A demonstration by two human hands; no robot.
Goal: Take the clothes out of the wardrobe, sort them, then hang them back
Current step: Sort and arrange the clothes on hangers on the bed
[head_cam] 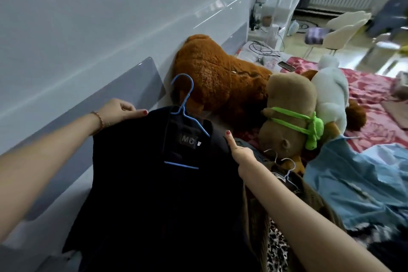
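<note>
I had the dark coat (154, 194) spread in front of me on its blue hanger (187, 117), the hook sticking up toward the grey headboard (136, 81). A label reading "MG" showed inside the collar. My left hand (120, 111) gripped the coat's left shoulder, fingers curled over the top edge and the thumb pressed along it. My right hand (241, 153) sat on the right shoulder with the forefinger stretched out straight along the cloth; I could not tell whether the other fingers, tucked under, had hold of the fabric.

Just beside the coat on my right lay a pile of clothes on the bed (375, 99): a brown garment (309, 201) on another hanger (289, 170), a leopard-print piece (277, 247) under it, and a light blue sheet of fabric (357, 179) further right.

Beyond the coat, against the headboard, lay a big brown plush bear (220, 79), with a tan plush (289, 112) wearing a green strap and a white plush (329, 95) touching it. A phone (286, 66) lay on the red bedspread behind them, near a tangle of cable (262, 48). A cream chair (340, 33) stood well apart, off the bed.
</note>
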